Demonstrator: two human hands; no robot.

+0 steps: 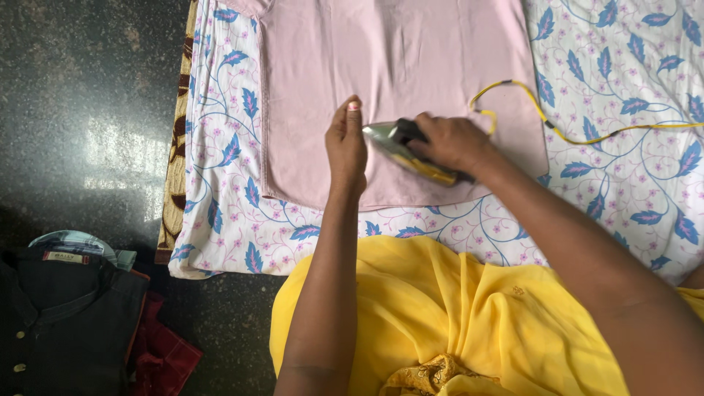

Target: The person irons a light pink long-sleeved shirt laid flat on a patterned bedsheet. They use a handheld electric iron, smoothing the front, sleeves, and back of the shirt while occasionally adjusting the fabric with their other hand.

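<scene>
Pink cloth [396, 66] under iron [411, 150]: R hand [455, 143] clenched on handle, L hand [346, 143] flat, empty; keep cord [557, 132] clear, glide slow.

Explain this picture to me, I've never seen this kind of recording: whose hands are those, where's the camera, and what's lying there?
There is one picture, taken by a camera worn on a person's head, looking down at their own two bare hands. The right hand grips an iron with a yellow cord. The left hand lies flat on a pale pink garment, beside the iron. The garment is spread over a blue-leaf floral sheet on a dark floor. Yellow cloth covers the person's lap. Folded dark clothes lie at lower left.
</scene>
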